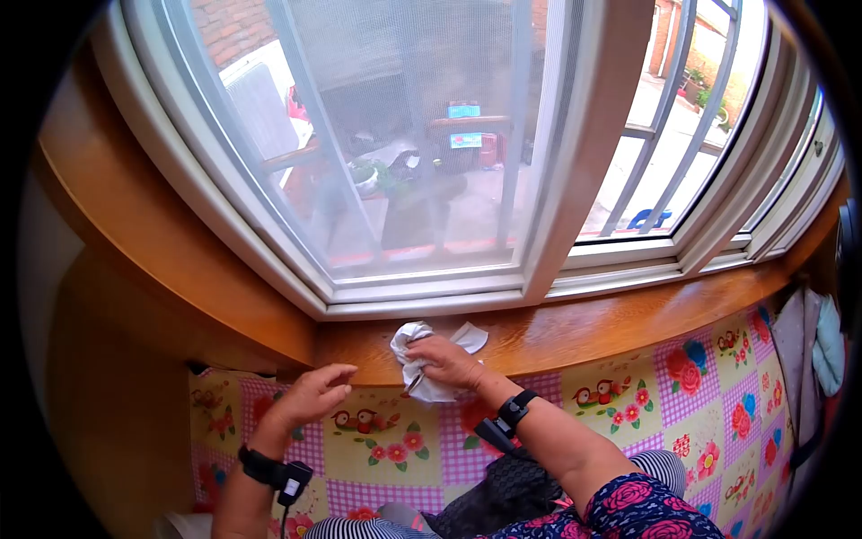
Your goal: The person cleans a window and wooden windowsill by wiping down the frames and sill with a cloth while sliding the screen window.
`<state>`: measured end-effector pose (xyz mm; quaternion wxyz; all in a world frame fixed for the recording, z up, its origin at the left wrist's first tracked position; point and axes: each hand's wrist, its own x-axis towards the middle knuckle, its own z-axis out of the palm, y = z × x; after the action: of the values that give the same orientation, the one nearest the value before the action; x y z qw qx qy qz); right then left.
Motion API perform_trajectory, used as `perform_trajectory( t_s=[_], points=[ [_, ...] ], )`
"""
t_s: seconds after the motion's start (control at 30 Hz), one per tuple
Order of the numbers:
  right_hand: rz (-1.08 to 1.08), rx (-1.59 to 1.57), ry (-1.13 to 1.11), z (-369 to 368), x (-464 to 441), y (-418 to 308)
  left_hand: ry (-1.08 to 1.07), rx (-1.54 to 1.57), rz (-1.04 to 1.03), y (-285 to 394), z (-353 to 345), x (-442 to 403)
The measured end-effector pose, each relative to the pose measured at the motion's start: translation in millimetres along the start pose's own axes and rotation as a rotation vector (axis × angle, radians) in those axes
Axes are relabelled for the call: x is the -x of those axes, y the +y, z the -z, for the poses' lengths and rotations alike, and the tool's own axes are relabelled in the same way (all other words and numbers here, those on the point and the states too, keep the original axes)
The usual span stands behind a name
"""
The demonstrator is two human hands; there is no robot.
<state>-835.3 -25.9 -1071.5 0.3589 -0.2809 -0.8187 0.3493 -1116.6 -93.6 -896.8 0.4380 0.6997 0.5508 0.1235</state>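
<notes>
A crumpled white cloth (411, 338) lies on the wooden windowsill (575, 334), with one end hanging over the front edge. My right hand (446, 361) is closed on it, pressing it against the sill; part of the cloth spreads out to the right beyond my fingers. To the left, my left hand (316, 393) hovers just in front of the sill's edge with its fingers extended and nothing in them. Both wrists wear a black strap with a small device.
Behind the sill stands a white-framed window (422, 296) with a mesh screen and bars outside. A patterned cover (377, 449) with birds and flowers lies below the sill. Grey and light blue fabric (808, 341) hangs at the right. Brown wood trim (180, 260) curves along the left.
</notes>
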Motion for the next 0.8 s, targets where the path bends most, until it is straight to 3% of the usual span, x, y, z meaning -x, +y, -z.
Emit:
perform_trajectory(
  t_s=[0.17, 0.37, 0.53, 0.63, 0.8],
  points=[
    [-0.009, -0.059, 0.038, 0, 0, 0, -0.284, 0.394, 0.058, 121, 53, 20],
    [-0.032, -0.108, 0.046, 3, 0, -1, -0.505, 0.341, 0.066, 233, 117, 29],
    [-0.117, -0.163, 0.057, 9, -2, -4, -0.555, 0.005, -0.112, 317, 143, 18],
    [-0.154, -0.217, 0.132, 10, -3, -10, -0.38, -0.137, -0.279, 336, 112, 5],
    [-0.162, -0.098, 0.166, 12, -3, -13, -0.464, 0.284, -0.495, 249, 53, -67]
  ],
)
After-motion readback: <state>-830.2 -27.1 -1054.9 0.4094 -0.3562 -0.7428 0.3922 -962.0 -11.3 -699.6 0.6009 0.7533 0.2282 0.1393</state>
